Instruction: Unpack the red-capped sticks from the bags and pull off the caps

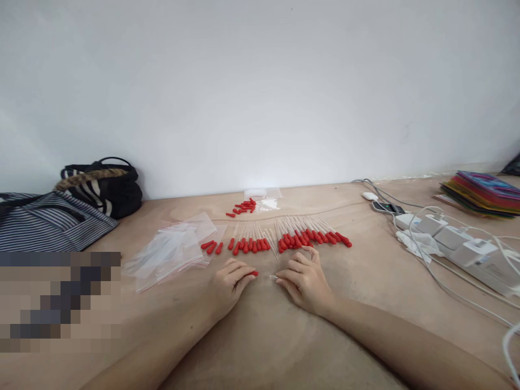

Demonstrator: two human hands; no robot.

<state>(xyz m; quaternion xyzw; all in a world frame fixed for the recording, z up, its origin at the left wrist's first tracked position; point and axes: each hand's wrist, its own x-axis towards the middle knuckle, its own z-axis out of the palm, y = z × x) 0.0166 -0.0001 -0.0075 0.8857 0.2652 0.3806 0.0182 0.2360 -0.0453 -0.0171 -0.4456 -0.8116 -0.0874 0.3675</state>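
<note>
My left hand (229, 284) is closed, pinching a red rubber bulb (254, 273) between thumb and fingers. Facing it across a small gap, my right hand (306, 281) grips a thin clear dropper tube (273, 277), most of which its fingers hide. Just beyond my hands lie droppers with red bulbs, a heaped group (298, 238) on the right and a row (251, 246) left of it. Bare tubes (271, 242) lie between these groups. A few loose red bulbs (211, 247) rest further left.
Clear zip bags (170, 252) lie at left, near striped and black bags (109, 187). At the back are more red bulbs (244, 206) beside a clear packet (266, 203). A power strip with chargers (459, 246), cables and a colourful stack (479, 192) occupy the right.
</note>
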